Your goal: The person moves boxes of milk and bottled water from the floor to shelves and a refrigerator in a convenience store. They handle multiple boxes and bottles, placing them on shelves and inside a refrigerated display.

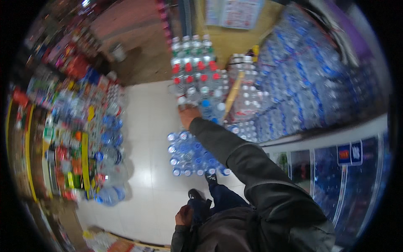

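Observation:
My right hand [189,115] is stretched forward at the near left corner of a group of clear plastic bottles [201,78]. Its fingers are at a white-capped bottle [182,100]; blur hides whether they grip it. Red, white and blue caps top the bottles in rows. Just below my right forearm stands a pack of blue-tinted water bottles [188,156] on the tiled floor, in front of my feet. My left hand [184,215] hangs low by my left leg with its fingers curled. Next to it is a dark narrow object [207,205], and I cannot tell whether the hand holds it.
Shrink-wrapped water bottle packs [302,72] are stacked at the right, above a glass-fronted cooler [333,176]. Shelves of packaged goods [67,151] line the left, with large water jugs [110,195] on the floor. A yellowish stick [234,94] leans among bottles. Pale tiles [151,126] run between.

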The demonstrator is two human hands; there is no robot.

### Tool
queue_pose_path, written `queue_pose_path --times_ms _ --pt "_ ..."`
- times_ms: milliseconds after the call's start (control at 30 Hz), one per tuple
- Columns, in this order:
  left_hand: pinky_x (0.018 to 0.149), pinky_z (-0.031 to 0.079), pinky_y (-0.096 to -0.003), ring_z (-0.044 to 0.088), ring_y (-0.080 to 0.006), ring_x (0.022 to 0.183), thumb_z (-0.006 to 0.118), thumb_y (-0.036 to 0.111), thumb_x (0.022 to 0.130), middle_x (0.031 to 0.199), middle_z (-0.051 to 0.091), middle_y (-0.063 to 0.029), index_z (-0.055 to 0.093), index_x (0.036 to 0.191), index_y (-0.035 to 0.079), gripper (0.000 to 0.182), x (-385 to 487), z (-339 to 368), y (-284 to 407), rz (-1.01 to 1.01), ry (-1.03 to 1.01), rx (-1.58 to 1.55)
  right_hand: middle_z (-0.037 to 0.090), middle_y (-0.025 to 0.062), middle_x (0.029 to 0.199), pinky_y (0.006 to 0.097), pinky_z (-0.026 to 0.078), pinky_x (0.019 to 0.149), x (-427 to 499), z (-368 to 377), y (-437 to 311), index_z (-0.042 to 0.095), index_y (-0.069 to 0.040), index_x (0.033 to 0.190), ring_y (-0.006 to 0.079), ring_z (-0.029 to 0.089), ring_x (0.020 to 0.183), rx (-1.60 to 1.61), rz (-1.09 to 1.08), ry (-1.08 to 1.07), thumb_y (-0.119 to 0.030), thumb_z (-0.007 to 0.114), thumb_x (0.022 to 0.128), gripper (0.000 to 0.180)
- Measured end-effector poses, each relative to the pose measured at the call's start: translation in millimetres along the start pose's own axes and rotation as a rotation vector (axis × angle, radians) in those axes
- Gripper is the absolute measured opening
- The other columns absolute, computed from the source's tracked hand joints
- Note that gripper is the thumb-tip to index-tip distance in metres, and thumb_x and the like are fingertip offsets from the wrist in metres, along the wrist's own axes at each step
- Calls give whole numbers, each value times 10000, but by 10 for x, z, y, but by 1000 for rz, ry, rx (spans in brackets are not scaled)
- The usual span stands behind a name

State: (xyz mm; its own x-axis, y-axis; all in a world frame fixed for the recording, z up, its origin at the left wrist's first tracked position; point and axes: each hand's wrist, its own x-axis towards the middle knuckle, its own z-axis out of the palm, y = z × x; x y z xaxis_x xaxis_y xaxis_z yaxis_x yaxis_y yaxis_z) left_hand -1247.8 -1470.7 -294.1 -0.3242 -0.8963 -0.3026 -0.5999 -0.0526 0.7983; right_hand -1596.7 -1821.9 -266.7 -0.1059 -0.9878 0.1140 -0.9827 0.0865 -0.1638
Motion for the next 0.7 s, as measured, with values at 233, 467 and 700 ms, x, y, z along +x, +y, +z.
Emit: queue_pose_path --times_ms 233,467,700 --pt "824 547 -377 695 -271 930 684 310 900 1005 720 -159 689 1100 52 327 769 -145 221 36 -524 77 616 216 889 511 494 723 -1375 -901 -222 545 -44 1007 420 618 854 659 -37 56 -192 592 871 206" --pt "836 531 -378 679 -279 927 662 298 917 1019 714 -163 679 1147 45 342 1239 -337 792 357 -907 174 668 194 772 515 522 686 -4226 -349 -210 675 -53 845 414 659 761 579 786 -169 -276 647 770 237" --pt "829 533 -399 683 -277 886 674 212 882 998 722 -165 698 1143 55 306 1199 -127 518 707 -1163 258 693 58 969 354 514 820 -6113 544 -1214 653 -71 1162 175 624 882 1163 1026 -15 -232 604 914 299"
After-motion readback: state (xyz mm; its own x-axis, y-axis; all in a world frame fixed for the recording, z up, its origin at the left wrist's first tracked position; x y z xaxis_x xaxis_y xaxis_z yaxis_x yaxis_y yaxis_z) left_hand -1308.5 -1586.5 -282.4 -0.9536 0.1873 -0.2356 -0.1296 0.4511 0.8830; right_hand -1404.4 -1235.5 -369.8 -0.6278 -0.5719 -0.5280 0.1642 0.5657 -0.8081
